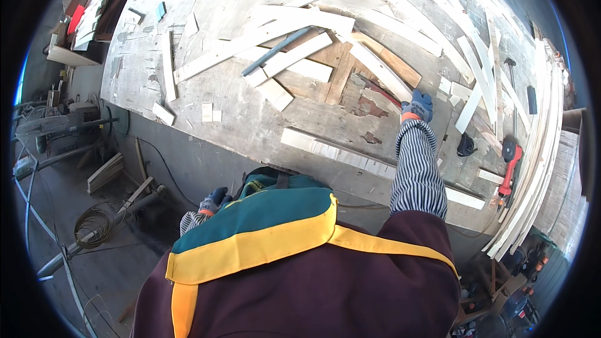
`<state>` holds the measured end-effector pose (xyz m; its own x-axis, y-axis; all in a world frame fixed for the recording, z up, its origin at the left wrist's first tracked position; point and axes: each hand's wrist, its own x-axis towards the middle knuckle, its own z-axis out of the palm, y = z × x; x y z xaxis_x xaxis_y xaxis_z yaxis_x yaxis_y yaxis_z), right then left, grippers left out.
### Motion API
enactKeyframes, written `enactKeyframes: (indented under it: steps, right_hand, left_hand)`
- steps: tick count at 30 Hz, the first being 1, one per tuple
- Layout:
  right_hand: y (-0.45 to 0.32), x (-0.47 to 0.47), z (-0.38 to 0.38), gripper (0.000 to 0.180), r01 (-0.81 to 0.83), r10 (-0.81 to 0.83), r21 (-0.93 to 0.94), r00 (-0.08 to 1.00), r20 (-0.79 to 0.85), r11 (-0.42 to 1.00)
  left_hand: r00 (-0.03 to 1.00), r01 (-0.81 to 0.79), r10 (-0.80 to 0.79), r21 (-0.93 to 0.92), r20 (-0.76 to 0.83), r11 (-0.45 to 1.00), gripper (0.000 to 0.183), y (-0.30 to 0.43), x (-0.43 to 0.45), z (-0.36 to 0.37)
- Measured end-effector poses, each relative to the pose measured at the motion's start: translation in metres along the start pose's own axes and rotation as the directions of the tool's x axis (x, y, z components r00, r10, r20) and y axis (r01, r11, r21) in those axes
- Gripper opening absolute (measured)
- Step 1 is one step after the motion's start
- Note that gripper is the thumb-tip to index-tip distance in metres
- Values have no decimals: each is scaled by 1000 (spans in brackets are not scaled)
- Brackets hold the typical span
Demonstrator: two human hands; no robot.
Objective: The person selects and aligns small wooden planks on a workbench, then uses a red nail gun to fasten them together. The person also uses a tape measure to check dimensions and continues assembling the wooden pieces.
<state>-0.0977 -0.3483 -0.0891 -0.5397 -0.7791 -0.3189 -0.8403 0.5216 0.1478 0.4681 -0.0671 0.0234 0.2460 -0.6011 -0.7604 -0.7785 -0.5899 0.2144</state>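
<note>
My right hand (417, 106), in a blue-grey work glove, reaches over the wooden workbench (225, 122). Its curled fingers are at the near end of a pale wooden strip (381, 70) and appear closed on it. A thin dark red strip (382, 94) lies alongside. My left hand (214, 201), gloved the same way, is low beside the green apron (263, 206), off the bench; the apron partly hides it and its grip is unclear. Ahead lie crossed wooden boards (263, 37) and a dark grey bar (277, 50). A row of light wood pieces (338, 152) lies along the near edge.
At right are a red cordless power tool (509, 173), a hammer (512, 84), a black tape measure (466, 144) and a stack of long wooden strips (530, 188). A coil of wire (94, 226) and metal pipes (70, 253) are at lower left.
</note>
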Motion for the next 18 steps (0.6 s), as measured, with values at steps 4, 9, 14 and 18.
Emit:
enactKeyframes:
  steps: [4,9,14,18]
  right_hand:
    - [8,-5,9,42,80,-80,74,997,3,994]
    - [20,-5,24,37,207,-193,169,976,-99,963]
    - [33,-24,44,35,348,-287,262,927,-243,900]
    - [35,-71,58,33,484,-343,419,864,-368,769]
  left_hand:
    - [997,-59,61,-48,40,997,45,-10,1,10]
    - [998,-57,56,13,27,998,46,15,-4,2]
    - [996,-86,85,43,20,995,46,12,8,5]
    - [989,-101,111,-106,97,989,48,-19,33,18]
